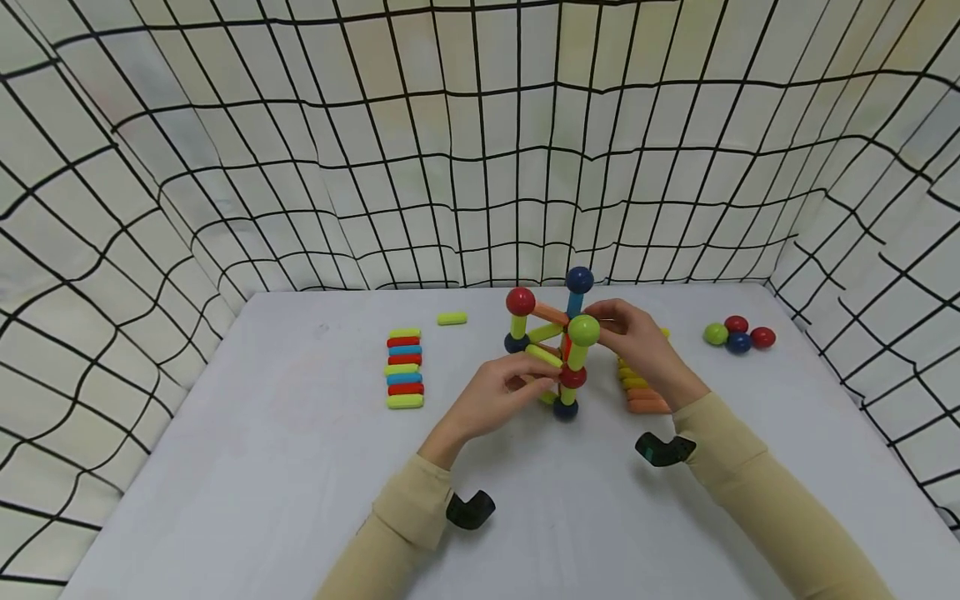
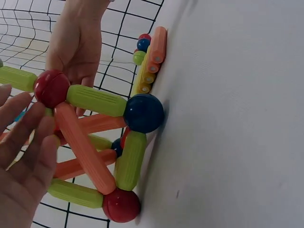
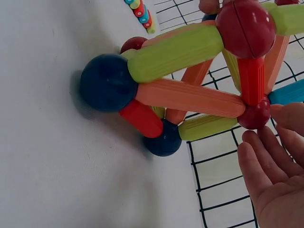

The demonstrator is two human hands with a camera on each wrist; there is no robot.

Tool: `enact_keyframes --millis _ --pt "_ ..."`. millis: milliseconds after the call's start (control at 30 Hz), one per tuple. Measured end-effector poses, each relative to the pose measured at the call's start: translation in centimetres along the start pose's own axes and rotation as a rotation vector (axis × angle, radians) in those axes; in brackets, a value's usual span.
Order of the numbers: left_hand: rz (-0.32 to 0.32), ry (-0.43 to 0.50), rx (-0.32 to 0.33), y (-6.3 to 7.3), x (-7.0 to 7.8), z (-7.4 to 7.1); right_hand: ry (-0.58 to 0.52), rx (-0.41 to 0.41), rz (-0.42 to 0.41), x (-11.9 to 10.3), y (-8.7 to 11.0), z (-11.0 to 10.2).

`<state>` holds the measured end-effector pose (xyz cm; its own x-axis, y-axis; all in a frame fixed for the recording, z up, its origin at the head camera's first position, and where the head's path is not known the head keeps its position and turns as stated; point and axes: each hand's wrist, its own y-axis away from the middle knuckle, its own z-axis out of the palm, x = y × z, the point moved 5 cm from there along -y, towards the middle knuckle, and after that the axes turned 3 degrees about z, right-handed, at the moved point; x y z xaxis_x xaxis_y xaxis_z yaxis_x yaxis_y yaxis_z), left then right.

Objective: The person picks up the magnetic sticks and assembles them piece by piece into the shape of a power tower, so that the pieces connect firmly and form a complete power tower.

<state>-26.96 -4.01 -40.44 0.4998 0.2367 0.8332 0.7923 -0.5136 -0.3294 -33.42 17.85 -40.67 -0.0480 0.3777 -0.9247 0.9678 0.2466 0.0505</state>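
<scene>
A tower of magnetic rods and balls stands on the table between both hands. My left hand [image 1: 495,390] is at its near side, thumb and index pinching the slanting yellow-green rod [image 1: 543,356] close to a red ball [image 1: 573,377]. In the left wrist view, its other fingers reach out beside that red ball [image 2: 52,89]. My right hand [image 1: 637,337] is behind the tower, its fingertips at the upright blue rod [image 1: 576,303] and the red ball [image 3: 254,116] under it. A green ball [image 1: 583,331] and a dark blue ball [image 1: 580,280] top two uprights.
A column of red, blue and yellow-green rods [image 1: 405,369] lies left of the tower, with one loose yellow-green rod [image 1: 452,318] farther back. Orange and yellow rods [image 1: 647,404] lie partly under the right hand. Several loose balls [image 1: 738,342] sit at the right. Black netting [image 1: 517,158] encloses the table.
</scene>
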Motion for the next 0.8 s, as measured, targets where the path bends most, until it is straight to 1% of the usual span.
enact_keyframes --millis 33,100,200,267,333,367,433,500,600,700,800 --pt "0.003 0.001 0.026 0.0 0.0 -0.1 0.006 -0.009 -0.005 0.0 0.0 0.0" --pt "0.018 0.01 0.111 -0.1 -0.3 -0.5 0.018 -0.021 -0.002 0.0 0.3 -0.1" --pt "0.053 0.019 0.287 -0.1 -0.8 -1.4 0.037 -0.029 0.011 0.4 1.4 -0.7" --pt "0.071 0.005 0.392 -0.1 -1.3 -2.1 0.055 -0.027 0.02 1.0 2.4 -1.3" --pt "0.06 -0.004 0.464 -0.1 -1.7 -2.6 0.076 -0.019 0.04 1.8 3.5 -2.1" --pt "0.044 -0.001 0.485 -0.1 -2.0 -2.8 0.087 -0.013 0.055 2.2 4.1 -2.5" --pt "0.007 0.017 0.494 -0.2 -2.4 -3.0 0.12 -0.002 0.077 3.0 5.2 -3.3" --pt "-0.03 0.037 0.476 -0.3 -2.7 -2.9 0.159 0.006 0.105 3.8 6.3 -4.1" --pt "-0.061 0.042 0.448 -0.3 -2.9 -2.8 0.224 0.0 0.113 4.7 7.6 -5.0" --pt "-0.063 0.02 0.432 -0.3 -2.9 -2.6 0.294 -0.017 0.095 5.6 8.6 -5.6" --pt "-0.044 0.009 0.413 -0.2 -2.6 -2.4 0.363 -0.034 0.06 6.4 9.2 -6.0"
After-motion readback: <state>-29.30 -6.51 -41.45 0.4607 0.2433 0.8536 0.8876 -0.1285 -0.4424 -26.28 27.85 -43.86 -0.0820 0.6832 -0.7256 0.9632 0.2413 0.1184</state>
